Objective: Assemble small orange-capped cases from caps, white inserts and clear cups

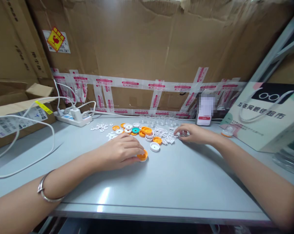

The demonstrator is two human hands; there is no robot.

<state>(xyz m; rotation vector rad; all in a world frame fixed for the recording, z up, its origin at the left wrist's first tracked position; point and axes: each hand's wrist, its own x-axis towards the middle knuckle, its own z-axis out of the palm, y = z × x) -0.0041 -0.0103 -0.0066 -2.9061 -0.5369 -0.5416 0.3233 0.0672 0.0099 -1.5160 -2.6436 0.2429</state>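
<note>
Holding an orange cap (142,156) between thumb and fingers, the left hand (126,150) rests low over the grey desk (161,185) in the head view. The cap is just in front of the big heap, near the middle of the desk, and a bit of white shows under it. The right hand (193,133) has its fingers curled down at the edge of a pile of lacy white bits (168,138), but I cannot tell if it has picked one up. Between the two hands sit more caps: a white cap (155,147) close by on its own, some orange and white ones in a heap, and one green cap (135,130) (it is easy to spot). Clear round pieces (163,121) stand behind them. Small white buttons (102,127) lie off to the left. A phone (204,119) stands up behind the right hand, near a big paper bag (261,120).
</note>
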